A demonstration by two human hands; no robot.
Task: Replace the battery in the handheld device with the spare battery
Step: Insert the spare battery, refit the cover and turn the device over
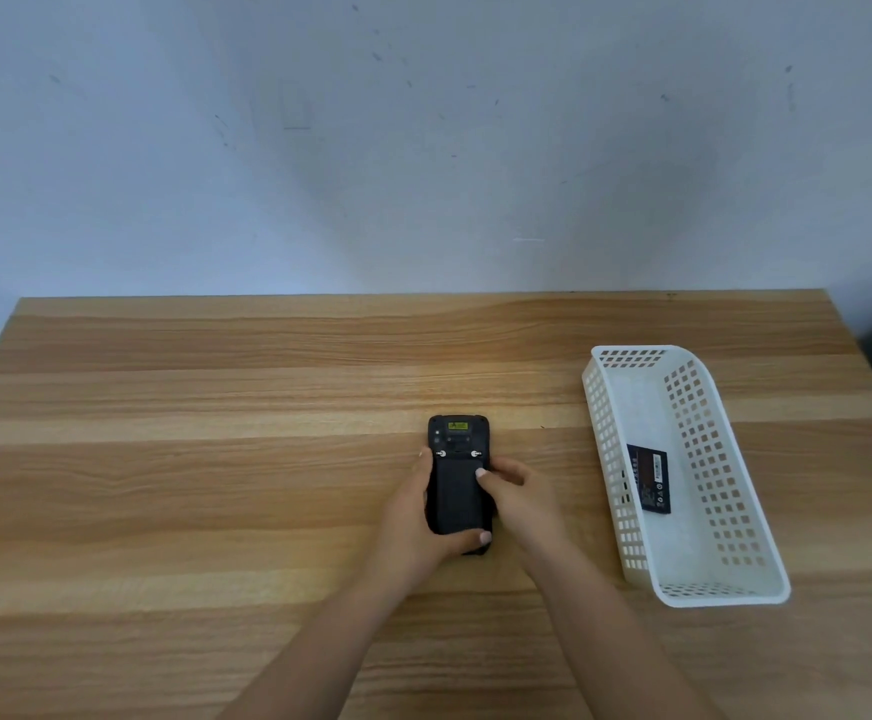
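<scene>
Hands were both on the handheld device (458, 480) at lower centre of the frame. The left hand (416, 522) wrapped the device's left edge and lower end, its thumb lying across the bottom of the back cover, closed in a grip on the unit. The right hand (514, 491) was at the device's right edge, fingers curled, with a fingertip (480, 472) pressed on the upper right of the back cover just below the right latch; this hand was in contact with the device rather than clasped around it. Both bare forearms entered from the bottom edge of the frame.

The device lay face down on the wooden table (216, 459), long axis running toward the top of the frame. Its back cover was on. Two small silver latches (441, 453) sat side by side across the back, above the cover. A yellow-green label (458, 425) showed near the device's top end; its text was too small to read.

The spare battery (649, 479), dark with a printed label, lay flat on the floor of a white perforated basket (704, 459) at right of the frame, well apart from the device. The basket stood on the table, angled toward lower right.

A pale, scuffed wall (423, 148) filled the upper half of the frame.
</scene>
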